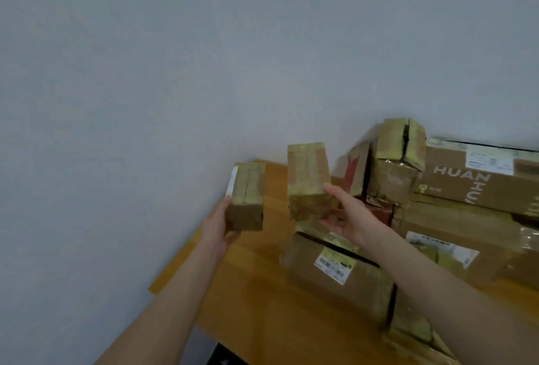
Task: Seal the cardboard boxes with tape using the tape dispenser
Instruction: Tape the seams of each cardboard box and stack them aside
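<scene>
I hold two small taped cardboard boxes above the wooden table [250,291]. My left hand [217,227] grips the left small box [246,198], which has a white label on its left side. My right hand [347,218] grips the right small box [309,180] from below and from its right side, holding it slightly higher. Both boxes have yellowish tape across their tops. No tape dispenser is in view.
A pile of cardboard boxes fills the table's right side: a labelled box [335,274] under my right arm, a tall box with a split top [399,160], a long box printed HUAN [478,180]. A pale wall [175,72] stands behind and to the left.
</scene>
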Action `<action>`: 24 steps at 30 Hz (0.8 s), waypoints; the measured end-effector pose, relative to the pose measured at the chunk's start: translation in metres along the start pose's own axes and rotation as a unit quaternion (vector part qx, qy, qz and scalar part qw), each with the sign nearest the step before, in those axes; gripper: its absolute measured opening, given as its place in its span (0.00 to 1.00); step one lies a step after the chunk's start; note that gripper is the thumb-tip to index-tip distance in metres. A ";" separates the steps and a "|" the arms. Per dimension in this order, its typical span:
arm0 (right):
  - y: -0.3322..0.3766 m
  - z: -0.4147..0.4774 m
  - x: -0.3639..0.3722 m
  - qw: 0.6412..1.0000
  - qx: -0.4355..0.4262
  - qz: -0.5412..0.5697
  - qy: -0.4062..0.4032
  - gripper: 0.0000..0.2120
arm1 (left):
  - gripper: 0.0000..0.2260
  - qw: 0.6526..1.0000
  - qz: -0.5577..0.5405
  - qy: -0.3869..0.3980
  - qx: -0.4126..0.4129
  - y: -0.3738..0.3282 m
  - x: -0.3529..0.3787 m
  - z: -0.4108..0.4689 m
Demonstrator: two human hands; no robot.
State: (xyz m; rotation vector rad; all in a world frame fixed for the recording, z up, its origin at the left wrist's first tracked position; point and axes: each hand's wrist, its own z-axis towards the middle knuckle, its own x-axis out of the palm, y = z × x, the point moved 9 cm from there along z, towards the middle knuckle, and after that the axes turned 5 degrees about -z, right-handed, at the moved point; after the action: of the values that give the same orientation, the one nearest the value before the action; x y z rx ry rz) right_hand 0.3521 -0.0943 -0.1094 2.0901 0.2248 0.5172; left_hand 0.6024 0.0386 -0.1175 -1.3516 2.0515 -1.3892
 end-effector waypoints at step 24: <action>-0.033 0.231 0.077 0.979 0.096 0.056 -0.169 0.24 | 0.24 0.981 0.156 0.096 -0.057 -0.033 0.078 0.289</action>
State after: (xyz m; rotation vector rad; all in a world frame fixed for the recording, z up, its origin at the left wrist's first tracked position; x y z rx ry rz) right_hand 0.5255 -0.2249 -0.2243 2.3498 -0.0431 0.2053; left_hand 0.7791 -0.1868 -0.2097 -0.9096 2.3767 -1.3222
